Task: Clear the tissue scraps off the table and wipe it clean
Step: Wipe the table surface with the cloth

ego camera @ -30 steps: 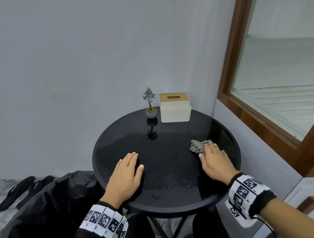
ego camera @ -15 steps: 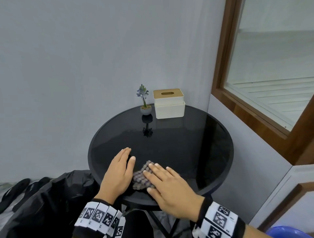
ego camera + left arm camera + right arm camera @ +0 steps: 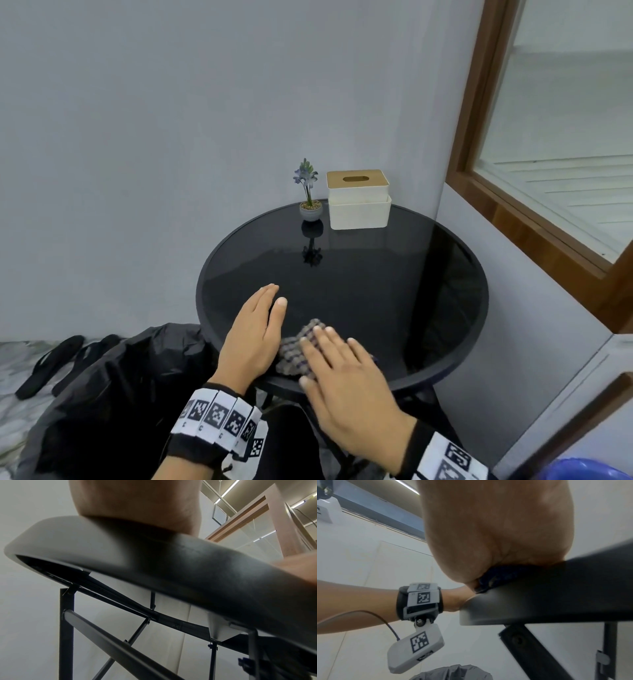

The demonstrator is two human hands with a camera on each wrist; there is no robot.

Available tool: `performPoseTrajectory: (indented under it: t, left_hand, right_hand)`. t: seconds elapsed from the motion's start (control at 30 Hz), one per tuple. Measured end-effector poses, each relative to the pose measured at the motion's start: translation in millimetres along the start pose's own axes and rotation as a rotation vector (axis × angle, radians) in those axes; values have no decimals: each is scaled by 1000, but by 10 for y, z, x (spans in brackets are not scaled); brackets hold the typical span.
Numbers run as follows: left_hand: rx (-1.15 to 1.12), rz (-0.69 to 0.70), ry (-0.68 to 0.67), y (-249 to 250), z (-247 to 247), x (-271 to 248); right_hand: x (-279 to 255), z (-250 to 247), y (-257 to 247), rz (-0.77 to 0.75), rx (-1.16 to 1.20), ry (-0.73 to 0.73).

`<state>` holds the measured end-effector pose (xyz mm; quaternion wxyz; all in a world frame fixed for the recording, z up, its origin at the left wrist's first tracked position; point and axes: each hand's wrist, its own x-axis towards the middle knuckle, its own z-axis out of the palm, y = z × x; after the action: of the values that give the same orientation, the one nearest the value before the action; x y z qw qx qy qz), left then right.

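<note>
The right hand presses flat, fingers spread, on a checked cloth at the lower centre. The left hand lies flat, fingers together, on the black bench beside it.

Both hands bare, w/ black wrist straps carrying white tiles printed w/ black square-code markers: left wristband, right wristband. Under the left wrist hangs a white camera pod w/ one marker, a screw joint & a thin dark cable.
</note>
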<state>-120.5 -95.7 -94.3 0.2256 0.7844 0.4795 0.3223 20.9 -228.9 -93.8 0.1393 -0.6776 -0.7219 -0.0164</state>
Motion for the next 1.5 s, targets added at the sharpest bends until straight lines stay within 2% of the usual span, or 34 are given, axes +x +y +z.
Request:
performPoseTrajectory:
  t: [0.13,0.27,0.47,0.6,0.77,0.87,1.0,1.3,1.5]
  left_hand:
    - [7,1,3,-49,-30,5]
    - [33,16,-12,-49,-16,5]
    - [130,52,-66,-41,20,-11]
    - [169,71,-85,-60,31,-1]
    - [185,79,-75,-48,39,-1]
    - [191,87,-77,-39,49,5]
    - [182,75,-67,-44,56,4]
    - [186,57,-62,-75,70,22]
    - [179,63,-105,-87,55,39]
  right_hand:
    - [-34,16,55,-139,48,-29]
    - [-227,-87,403,-134,47,-82]
    - [-405,-308,1096,32,13,-103]
    - [-269,-416,1565,157,10,-128]
    - [-2,-482,1960,308,-28,-241]
    - [178,-528,2047,401,41,-275]
    - [379,-539,2112,479,136,-214]
    - [496,-362,2202,527,-36,-188]
    - [465,-475,2166,540,-17,-187]
